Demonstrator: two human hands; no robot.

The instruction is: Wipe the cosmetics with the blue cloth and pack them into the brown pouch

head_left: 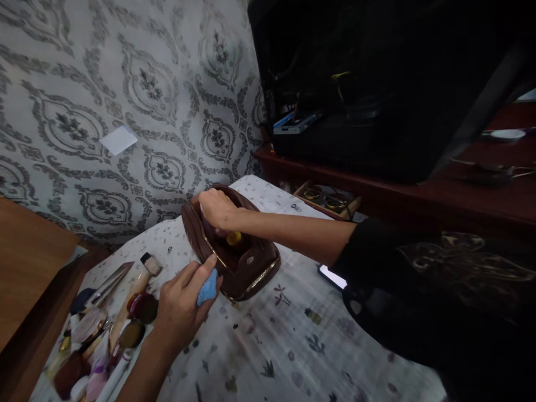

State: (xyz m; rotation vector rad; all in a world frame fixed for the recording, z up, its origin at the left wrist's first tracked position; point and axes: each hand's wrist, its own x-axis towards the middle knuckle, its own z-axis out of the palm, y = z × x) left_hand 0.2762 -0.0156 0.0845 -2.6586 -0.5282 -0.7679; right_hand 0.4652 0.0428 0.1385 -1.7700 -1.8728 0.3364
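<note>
A dark brown bag [255, 274] with gold zips lies open on the patterned white cloth. My right hand [218, 209] reaches into its far left part; the fingertips are hidden inside, so what they hold does not show. Beneath that wrist, a yellow round item [234, 238] sits in the bag. My left hand [188, 296] is closed around a light blue cloth [207, 288], its fingers at the bag's near left edge.
Cosmetics, among them a dark-lidded jar [132, 334] and a small bottle [151, 264], crowd the left. A phone [333, 276] lies under my right sleeve. Behind stand a black television [377, 84] and an open drawer [352, 207] holding glasses.
</note>
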